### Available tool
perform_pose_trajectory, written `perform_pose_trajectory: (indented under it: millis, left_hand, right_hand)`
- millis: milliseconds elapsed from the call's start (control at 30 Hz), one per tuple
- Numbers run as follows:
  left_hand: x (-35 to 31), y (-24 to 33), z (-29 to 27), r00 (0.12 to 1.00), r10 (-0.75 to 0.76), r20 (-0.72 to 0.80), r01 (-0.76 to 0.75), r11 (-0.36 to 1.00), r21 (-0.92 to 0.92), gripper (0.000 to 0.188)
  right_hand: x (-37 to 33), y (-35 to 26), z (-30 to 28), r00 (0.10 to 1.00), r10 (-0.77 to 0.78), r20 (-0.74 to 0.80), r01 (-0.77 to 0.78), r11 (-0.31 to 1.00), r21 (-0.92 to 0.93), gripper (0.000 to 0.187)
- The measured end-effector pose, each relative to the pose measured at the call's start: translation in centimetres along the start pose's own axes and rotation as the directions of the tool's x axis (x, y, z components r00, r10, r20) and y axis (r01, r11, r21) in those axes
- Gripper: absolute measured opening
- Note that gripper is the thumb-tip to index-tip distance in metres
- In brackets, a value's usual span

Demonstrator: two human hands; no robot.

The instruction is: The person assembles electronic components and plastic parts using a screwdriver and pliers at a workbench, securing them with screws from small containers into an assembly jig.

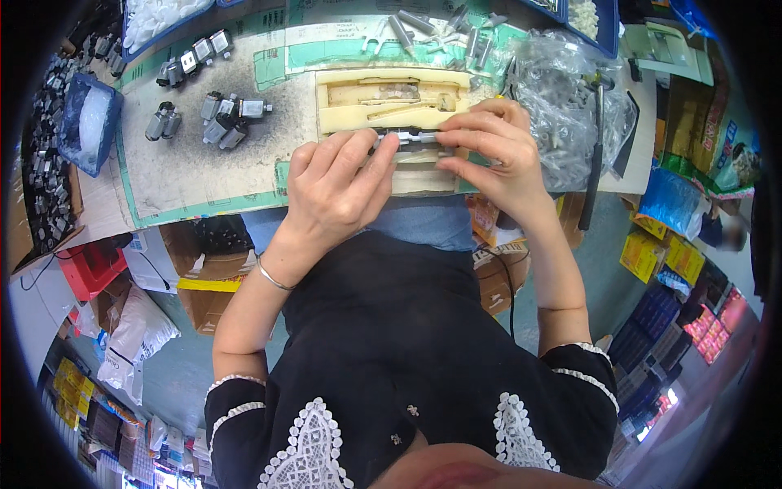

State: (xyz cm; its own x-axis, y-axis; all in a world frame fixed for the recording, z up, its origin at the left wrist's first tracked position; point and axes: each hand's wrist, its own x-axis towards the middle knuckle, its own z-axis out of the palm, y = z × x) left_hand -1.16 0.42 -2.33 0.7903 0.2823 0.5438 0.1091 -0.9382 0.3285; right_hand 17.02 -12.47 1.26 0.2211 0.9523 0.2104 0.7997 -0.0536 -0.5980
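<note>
A small silvery metal part [411,137] with dark sections lies across the near side of a cream-coloured wooden fixture [326,98]. My left hand [338,183] is closed at the part's left end, thumb and fingertips against it. On the right end, the bent fingers of my right hand [498,151] grip the part, with the thumb a little lower. Its exact kind is unclear, since my fingertips cover both ends. Slots and a recess show in the fixture just beyond my hands.
Metal-and-black pieces [232,118] lie in groups on the stained table at left. Grey cylindrical parts [401,34] lie beyond the fixture. A heap of clear plastic bags [554,114] and a black rod [595,155] are at right. A blue bin [88,126] stands far left.
</note>
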Motion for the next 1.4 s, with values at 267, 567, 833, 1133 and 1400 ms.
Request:
perform_pose_trajectory:
  millis: [267,567,833,1133,1400]
  left_hand:
    - [0.8,-0.3,-0.3,0.998,0.040,-0.047,-0.037,0.997,0.067,0.026]
    - [8.1,-11.9,-8.3,0.961,-0.116,-0.250,0.161,0.973,0.166,0.022]
    - [12.8,-35.0,-11.3,0.686,-0.690,-0.229,0.714,0.580,0.391,0.060]
    - [17.6,-38.1,-10.8,0.545,-0.813,-0.204,0.799,0.578,-0.169,0.043]
    - [15.2,-20.7,-11.1,0.827,-0.541,0.151,0.410,0.398,-0.820,0.020]
  right_hand:
    - [-1.0,0.3,0.4,0.991,-0.065,-0.114,0.034,0.965,-0.260,0.023]
    - [-0.9,0.1,-1.1,0.926,0.108,-0.362,-0.101,0.994,0.039,0.026]
    - [1.3,-1.4,-0.8,0.944,0.094,-0.316,-0.094,0.995,0.012,0.021]
    - [2.6,-1.4,-0.7,0.956,0.074,-0.284,-0.066,0.997,0.037,0.018]
    - [7.8,-2.9,-2.4,0.959,-0.043,-0.282,0.059,0.997,0.050,0.024]
